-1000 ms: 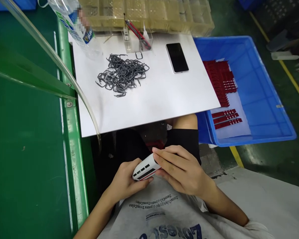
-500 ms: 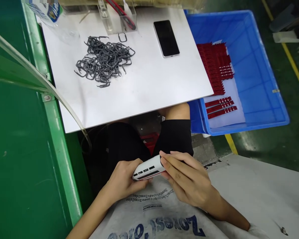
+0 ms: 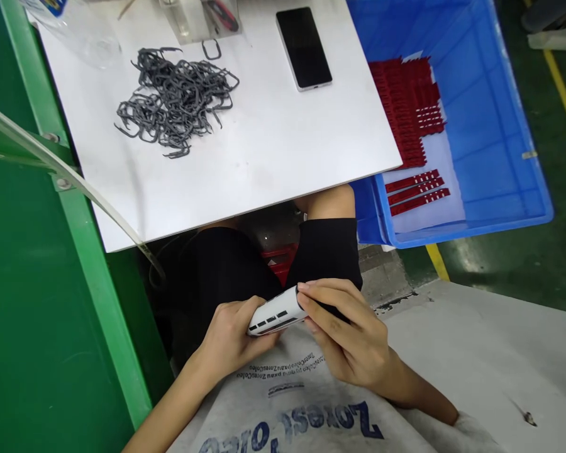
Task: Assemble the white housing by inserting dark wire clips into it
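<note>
Over my lap I hold a small white toy train body [image 3: 276, 313] with black windows. My left hand [image 3: 229, 340] wraps round its left end from below. My right hand [image 3: 346, 330] closes on its right end, fingers pressed against the tip. A pile of grey bent clips [image 3: 174, 100] lies on the white board [image 3: 264, 157] above, apart from both hands. A single grey clip [image 3: 210, 49] sits beyond the pile.
A black phone [image 3: 303, 47] lies on the board. A blue crate [image 3: 490, 126] at right holds rows of red strips [image 3: 408, 110]. A green frame [image 3: 80, 239] and a clear tube [image 3: 75, 182] run along the left. A clear holder [image 3: 198, 16] stands at the board's far edge.
My view has tilted down and shifted, so the board and crate sit higher in frame. Both hands stay on the train, which has moved slightly up and turned a little.
</note>
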Available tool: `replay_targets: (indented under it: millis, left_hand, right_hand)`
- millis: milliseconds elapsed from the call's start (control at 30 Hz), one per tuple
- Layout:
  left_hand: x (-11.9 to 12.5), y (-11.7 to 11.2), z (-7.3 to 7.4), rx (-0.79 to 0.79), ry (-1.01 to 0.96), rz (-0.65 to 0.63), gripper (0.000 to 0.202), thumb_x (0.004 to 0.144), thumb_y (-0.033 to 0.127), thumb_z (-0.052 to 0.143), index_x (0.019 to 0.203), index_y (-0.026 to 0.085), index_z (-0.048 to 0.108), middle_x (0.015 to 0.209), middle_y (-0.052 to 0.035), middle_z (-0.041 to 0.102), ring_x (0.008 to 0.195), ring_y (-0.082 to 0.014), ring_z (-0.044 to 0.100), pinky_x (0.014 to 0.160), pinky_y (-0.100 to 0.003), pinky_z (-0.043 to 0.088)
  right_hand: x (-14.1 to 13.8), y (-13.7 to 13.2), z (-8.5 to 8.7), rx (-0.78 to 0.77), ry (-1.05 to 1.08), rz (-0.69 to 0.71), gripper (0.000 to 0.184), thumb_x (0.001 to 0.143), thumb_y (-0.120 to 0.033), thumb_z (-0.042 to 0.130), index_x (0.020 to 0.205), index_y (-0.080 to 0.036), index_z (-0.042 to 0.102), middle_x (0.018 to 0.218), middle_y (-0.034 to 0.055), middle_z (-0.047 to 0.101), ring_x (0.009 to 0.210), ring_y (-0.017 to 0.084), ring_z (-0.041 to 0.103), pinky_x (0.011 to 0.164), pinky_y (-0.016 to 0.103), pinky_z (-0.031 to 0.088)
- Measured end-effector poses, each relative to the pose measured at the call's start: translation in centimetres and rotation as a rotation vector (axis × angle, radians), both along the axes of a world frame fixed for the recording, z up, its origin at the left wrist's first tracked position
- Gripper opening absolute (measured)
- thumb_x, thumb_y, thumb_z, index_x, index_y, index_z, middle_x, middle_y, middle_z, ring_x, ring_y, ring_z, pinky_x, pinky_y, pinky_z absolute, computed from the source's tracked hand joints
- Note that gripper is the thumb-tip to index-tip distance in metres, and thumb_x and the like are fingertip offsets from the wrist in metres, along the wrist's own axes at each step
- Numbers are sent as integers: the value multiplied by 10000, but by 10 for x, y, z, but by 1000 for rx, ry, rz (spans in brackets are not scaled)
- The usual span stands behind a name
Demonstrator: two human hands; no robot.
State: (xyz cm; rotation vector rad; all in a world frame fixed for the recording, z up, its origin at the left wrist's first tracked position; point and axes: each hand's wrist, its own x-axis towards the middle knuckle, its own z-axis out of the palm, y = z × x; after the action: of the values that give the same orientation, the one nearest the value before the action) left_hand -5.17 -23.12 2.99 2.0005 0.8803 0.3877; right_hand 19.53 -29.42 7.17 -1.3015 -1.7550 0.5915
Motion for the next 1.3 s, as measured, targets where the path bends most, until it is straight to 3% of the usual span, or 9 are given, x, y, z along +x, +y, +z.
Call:
replay_targets:
  millis: [267,500,700,833,1000,1100,1200,1300]
  left_hand:
    - [-4,-2,-3,102,18,-45,175,1037,369,685,1047,205,625,705,43,654,538,-148,616,542,-250,450]
    - [3,-7,-2,309,116,19,192,1091,376,631,1046,189,639,692,19,687,501,-170,632,508,-276,433]
    - [10,-9,5,146,98,28,147,1041,349,663,1020,207,630,675,43,674,500,-140,626,507,-241,431]
    - [7,-14,4,104,105,22,113,1020,309,676,1045,212,624,683,56,658,511,-139,629,503,-231,428]
    - [5,-22,3,188,143,25,152,1074,363,637,1067,219,590,699,48,654,517,-161,640,513,-255,446]
    - [6,-22,5,296,195,22,211,1125,426,588,1095,217,584,725,25,685,524,-188,659,516,-282,446]
    - [7,-22,9,341,255,41,239,1152,447,554,1103,215,578,714,23,681,520,-201,670,510,-296,440]
    - [8,-23,13,355,292,59,259,1171,457,519,1091,215,565,700,23,673,514,-207,672,502,-308,452]
  right_hand:
    - [19,1,4,97,-129,145,717,999,-4,697,1684,-146,541,1401,135,812,1285,311,787,1028,509,754]
    - [19,-7,-1,18,-115,40,735,994,4,708,1684,-191,548,1456,118,786,1331,315,779,1087,526,741]
    - [19,-4,-15,185,-121,56,715,994,-39,728,1679,-85,531,1456,184,774,1322,351,788,1035,522,762]
    - [22,-2,-19,201,-99,80,657,1020,-90,729,1655,-90,562,1397,179,807,1288,334,805,986,507,777]
    - [24,-1,-14,180,-126,109,619,1032,-178,751,1620,-63,594,1366,188,818,1298,334,794,1027,499,758]
    - [19,0,-14,168,-42,35,586,1044,-212,753,1614,-159,629,1311,139,835,1192,307,824,978,476,765]
    - [11,2,-12,83,-41,-66,612,1055,-140,721,1651,-198,595,1422,157,789,1220,307,800,988,490,743]
    - [7,3,-5,-40,-76,-39,661,1083,-104,645,1720,-203,498,1529,174,730,1348,320,740,1085,548,694]
